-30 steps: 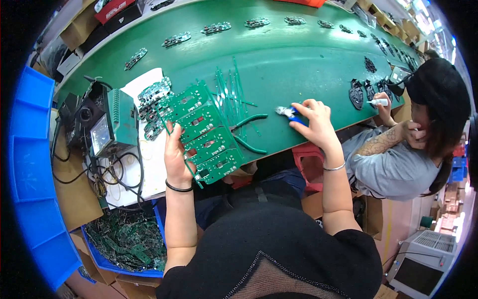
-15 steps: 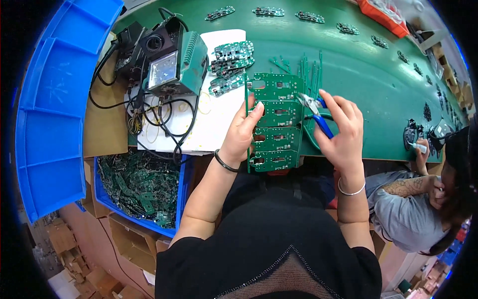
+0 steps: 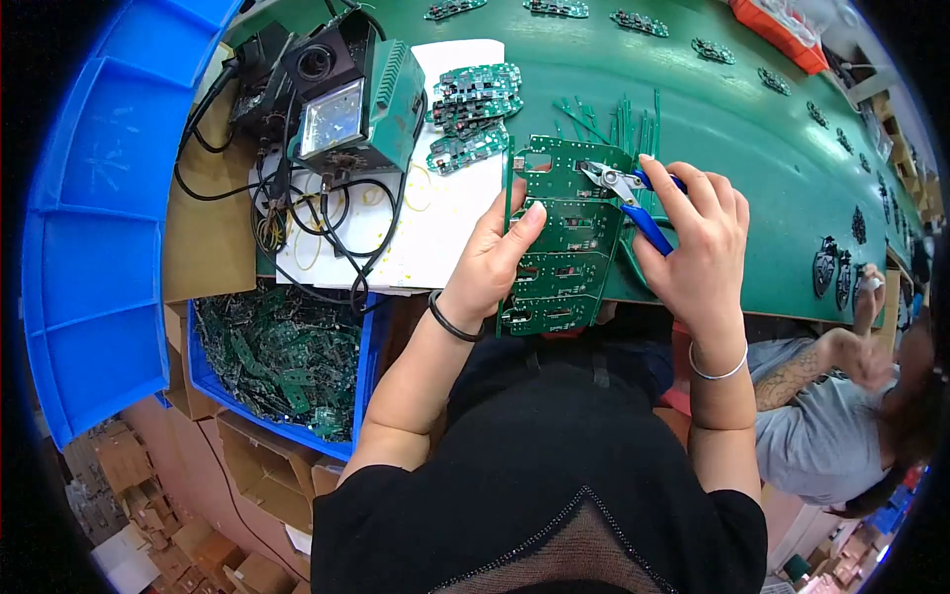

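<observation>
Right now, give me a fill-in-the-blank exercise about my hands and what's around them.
The right hand grips cutters whose handles are coloured ____.
The left hand holds a circuit board panel coloured mainly ____.
The black band circles your ____ wrist.
The overlapping boards lie on a sheet coloured mainly ____.
Missing words: blue; green; left; white.

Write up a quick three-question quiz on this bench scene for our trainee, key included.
1. Which hand holds the blue-handled cutters?
2. True or false: the left hand has its thumb over the face of the green circuit board.
3. Fill in the colour: the tub of loose board pieces at the person's left is ____.

Key: 1. The right hand. 2. True. 3. Blue.
</observation>
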Demonstrator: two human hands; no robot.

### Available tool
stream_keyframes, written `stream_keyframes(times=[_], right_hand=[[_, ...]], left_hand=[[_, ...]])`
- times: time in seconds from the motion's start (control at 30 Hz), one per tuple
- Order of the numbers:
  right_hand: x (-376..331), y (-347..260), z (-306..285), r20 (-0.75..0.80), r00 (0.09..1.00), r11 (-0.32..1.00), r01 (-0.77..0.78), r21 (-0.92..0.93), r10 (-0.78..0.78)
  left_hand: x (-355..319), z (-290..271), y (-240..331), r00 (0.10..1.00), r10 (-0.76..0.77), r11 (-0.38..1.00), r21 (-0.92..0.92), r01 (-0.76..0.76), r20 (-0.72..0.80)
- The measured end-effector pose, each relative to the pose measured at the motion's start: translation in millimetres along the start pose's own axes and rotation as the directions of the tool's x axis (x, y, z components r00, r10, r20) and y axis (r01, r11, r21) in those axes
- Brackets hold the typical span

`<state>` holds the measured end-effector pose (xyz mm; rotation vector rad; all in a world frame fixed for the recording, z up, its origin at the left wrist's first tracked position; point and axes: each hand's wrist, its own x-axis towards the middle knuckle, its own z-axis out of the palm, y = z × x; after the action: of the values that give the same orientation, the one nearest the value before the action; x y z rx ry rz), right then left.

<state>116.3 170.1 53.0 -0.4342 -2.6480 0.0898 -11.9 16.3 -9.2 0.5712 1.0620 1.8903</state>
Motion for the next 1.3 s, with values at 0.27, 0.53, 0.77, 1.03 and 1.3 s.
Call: stream_keyframes(times=[0.27,0.53,0.77,1.03,1.3], right_hand=[[0.8,-1.6,-4.2,0.011,1.0,0.997,0.001,-0.074,0.0],[-5.7,2.0,6.4,0.006,0.998,0.998,-0.064,0.019,0.064],[-0.4,-4.3,5.3,-0.048,0.999,0.998,-0.011,-0.066,0.008],[-6.8,2.3,19.5,-0.074,0.997,0.999,-0.003,0.044,0.006],[-18.5,8.0,12.2,-0.067,0.995,0.987,-0.067,0.145,0.077]], left_hand=[[-0.5,-2.6,-2.9,0.999,0.047,0.996,0.077,-0.048,0.022],[1.2,-3.3,-5.1,1.0,0.018,1.0,-0.015,-0.018,0.003],[0.2,-1.1,-2.3,1.0,0.022,1.0,0.0,-0.022,-0.012],[-3.7,-9.5,-9.6,0.99,0.129,0.982,0.149,-0.12,-0.049],[0.9,-39.8,-20.2,0.985,-0.076,0.629,-0.759,0.169,0.157]])
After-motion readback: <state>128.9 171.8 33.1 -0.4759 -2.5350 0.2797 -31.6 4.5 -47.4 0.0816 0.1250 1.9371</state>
